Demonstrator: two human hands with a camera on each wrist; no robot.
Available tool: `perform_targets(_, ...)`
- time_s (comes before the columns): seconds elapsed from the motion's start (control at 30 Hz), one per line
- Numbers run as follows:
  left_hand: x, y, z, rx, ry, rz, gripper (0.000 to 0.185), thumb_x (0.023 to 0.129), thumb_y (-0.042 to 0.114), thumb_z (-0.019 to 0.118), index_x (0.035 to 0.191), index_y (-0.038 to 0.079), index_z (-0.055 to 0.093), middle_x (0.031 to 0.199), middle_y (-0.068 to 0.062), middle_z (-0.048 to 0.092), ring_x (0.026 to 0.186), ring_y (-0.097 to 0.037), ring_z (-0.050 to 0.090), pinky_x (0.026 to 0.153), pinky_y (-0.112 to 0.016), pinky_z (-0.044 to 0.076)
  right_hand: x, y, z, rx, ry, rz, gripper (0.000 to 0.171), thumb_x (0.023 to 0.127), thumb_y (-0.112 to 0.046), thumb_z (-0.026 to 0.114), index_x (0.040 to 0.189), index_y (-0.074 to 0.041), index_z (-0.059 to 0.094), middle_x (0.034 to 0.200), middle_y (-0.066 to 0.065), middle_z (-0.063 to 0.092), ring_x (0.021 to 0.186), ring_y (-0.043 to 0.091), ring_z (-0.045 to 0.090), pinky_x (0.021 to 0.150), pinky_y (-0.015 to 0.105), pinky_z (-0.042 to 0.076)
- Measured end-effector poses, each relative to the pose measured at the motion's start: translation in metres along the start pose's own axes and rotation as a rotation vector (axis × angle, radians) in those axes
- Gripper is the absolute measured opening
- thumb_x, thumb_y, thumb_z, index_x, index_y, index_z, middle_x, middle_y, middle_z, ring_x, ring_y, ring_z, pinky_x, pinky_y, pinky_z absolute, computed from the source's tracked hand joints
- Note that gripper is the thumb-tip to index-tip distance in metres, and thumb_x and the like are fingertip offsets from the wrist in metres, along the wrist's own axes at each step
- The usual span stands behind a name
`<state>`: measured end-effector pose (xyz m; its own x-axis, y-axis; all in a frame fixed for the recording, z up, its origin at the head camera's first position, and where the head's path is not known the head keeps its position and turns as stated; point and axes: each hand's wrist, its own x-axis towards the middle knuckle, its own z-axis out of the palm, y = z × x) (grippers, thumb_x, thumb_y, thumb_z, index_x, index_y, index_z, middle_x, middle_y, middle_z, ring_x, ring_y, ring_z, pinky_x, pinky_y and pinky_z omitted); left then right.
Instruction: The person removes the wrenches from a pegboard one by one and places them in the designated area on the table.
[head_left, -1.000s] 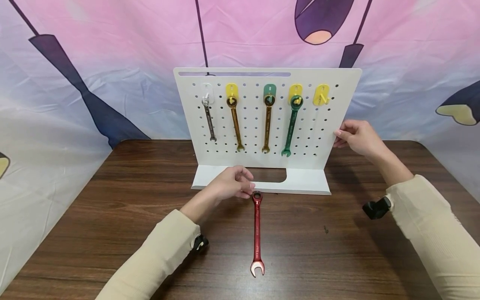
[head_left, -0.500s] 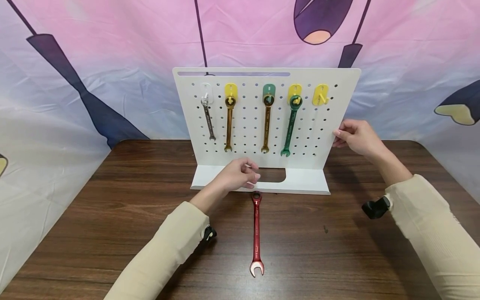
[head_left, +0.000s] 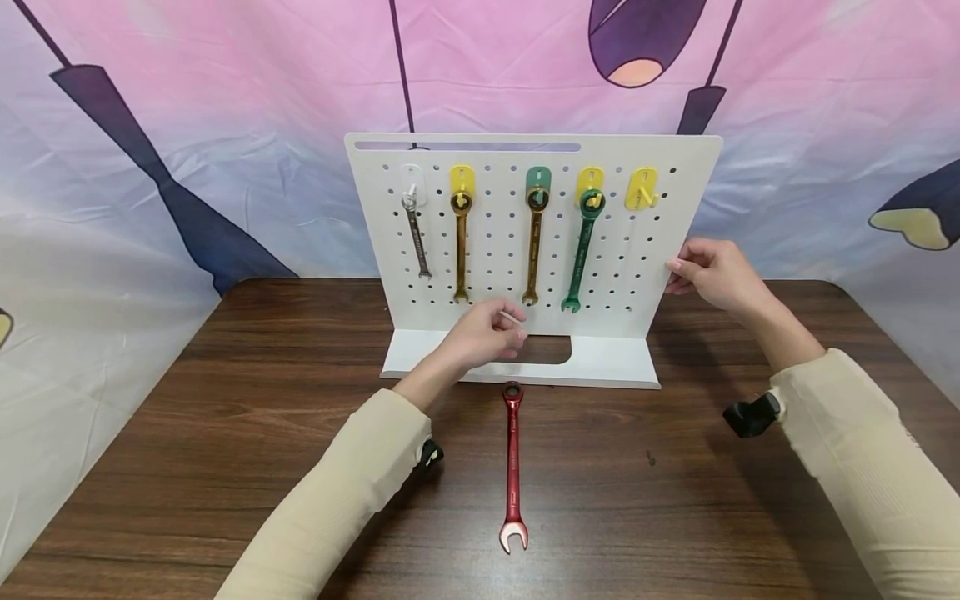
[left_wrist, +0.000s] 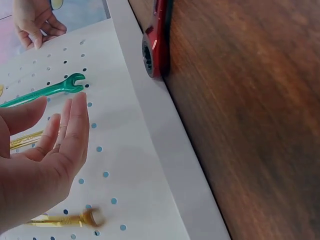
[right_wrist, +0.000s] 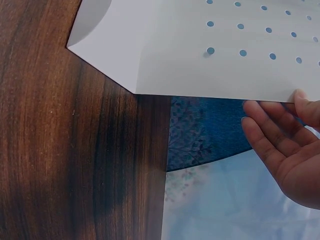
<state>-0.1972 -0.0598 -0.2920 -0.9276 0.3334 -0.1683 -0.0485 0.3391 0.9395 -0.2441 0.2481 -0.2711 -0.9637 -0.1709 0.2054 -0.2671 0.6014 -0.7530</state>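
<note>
On the dark wood-grain counter (head_left: 225, 400) stands a white perforated metal pegboard (head_left: 495, 250) with a folded foot, and it carries the tools on coloured hooks. Above and to the left of the left hand (head_left: 483, 335) hangs a small silver wrench (head_left: 417, 233) from a clear hook. Next to it, straight above the hand's knuckles, a gold wrench (head_left: 460, 246) hangs from a yellow hook; its lower end is just above the hand. A second gold wrench (head_left: 533, 246) hangs from a green hook just right of the fingertips, and a green wrench (head_left: 582, 250) from another yellow hook, between the two hands. The last yellow hook (head_left: 642, 188) (nearest the right hand) holds no tool.

The left hand is raised in front of the board's lower part, fingers relaxed and nearly straight, gripping nothing; the left wrist view shows its palm (left_wrist: 40, 160) open toward the board. Below it, a red ratchet wrench (head_left: 513, 467) lies lengthwise on the counter, its ring end just before the board's foot and just below the hand, untouched.

The right hand (head_left: 712, 271) pinches the board's right edge, thumb in front, fingers (right_wrist: 272, 135) behind.
</note>
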Motion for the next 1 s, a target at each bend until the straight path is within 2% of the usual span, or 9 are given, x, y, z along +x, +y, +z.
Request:
perform_targets(0.23,0.004,0.007,0.004,0.01,0.01,0.034,0.027,0.089,0.0,0.053,0.116,-0.005,0.05,0.099,-0.018,0.057,0.098,-0.037,0.057,0.082,-0.037,0.053,-0.001,-0.002,0.001,-0.014,0.007,-0.004,0.023,0.094,-0.011,0.05,0.086,0.009,0.055,0.087,0.021,0.065,0.066,0.011,0.063,0.06,0.022,0.055)
perform_targets(0.5,0.01,0.013,0.009,0.113,0.017,0.076,0.025,0.091,0.006,0.055,0.114,-0.002,0.052,0.098,-0.014,0.059,0.095,-0.031,0.059,0.081,-0.033,0.054,-0.003,-0.003,0.001,-0.015,0.005,-0.005,0.023,0.094,-0.011,0.05,0.085,0.01,0.055,0.084,0.02,0.065,0.066,0.012,0.063,0.06,0.022,0.055)
perform_targets(0.77,0.017,0.021,0.012,0.174,0.032,0.119,0.025,0.091,0.009,0.056,0.115,0.001,0.054,0.103,-0.01,0.06,0.095,-0.024,0.058,0.076,-0.023,0.053,-0.002,-0.002,0.001,-0.01,0.013,-0.002,0.022,0.094,-0.01,0.051,0.085,0.01,0.055,0.085,0.019,0.065,0.066,0.013,0.063,0.06,0.023,0.056)
perform_targets(1.0,0.022,0.026,0.016,0.172,0.037,0.139,0.031,0.092,0.012,0.056,0.121,0.007,0.051,0.11,-0.007,0.059,0.1,-0.017,0.056,0.083,-0.028,0.05,0.0,0.0,0.0,0.005,0.005,-0.011,0.022,0.093,-0.008,0.051,0.084,0.011,0.054,0.082,0.019,0.065,0.065,0.015,0.063,0.058,0.022,0.055)
